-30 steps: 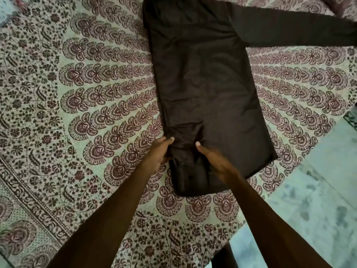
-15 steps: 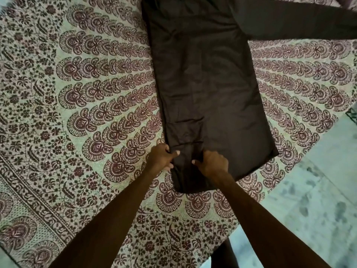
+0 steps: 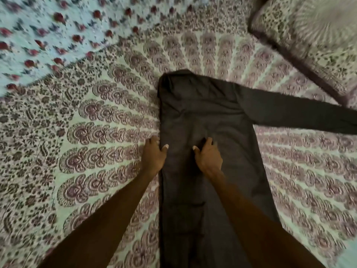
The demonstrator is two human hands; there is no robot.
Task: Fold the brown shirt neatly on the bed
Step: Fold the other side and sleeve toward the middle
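now both hands have slid up from the hem end to the middle of the brown shirt (image 3: 210, 120), which lies lengthwise on the patterned bedspread (image 3: 96, 151) with its left side folded in and the right sleeve (image 3: 301, 115) still stretched out flat toward the pillow (image 3: 309, 35). left hand (image 3: 154, 156) sits at the folded left edge, fingers spread and flat, thumb on the cloth, gripping nothing; right hand (image 3: 208, 157) presses palm-down mid-panel, fingers loosely open, no pinch. reads as smoothing the first fold, so judged under halfway, with the right sleeve and side likely next.
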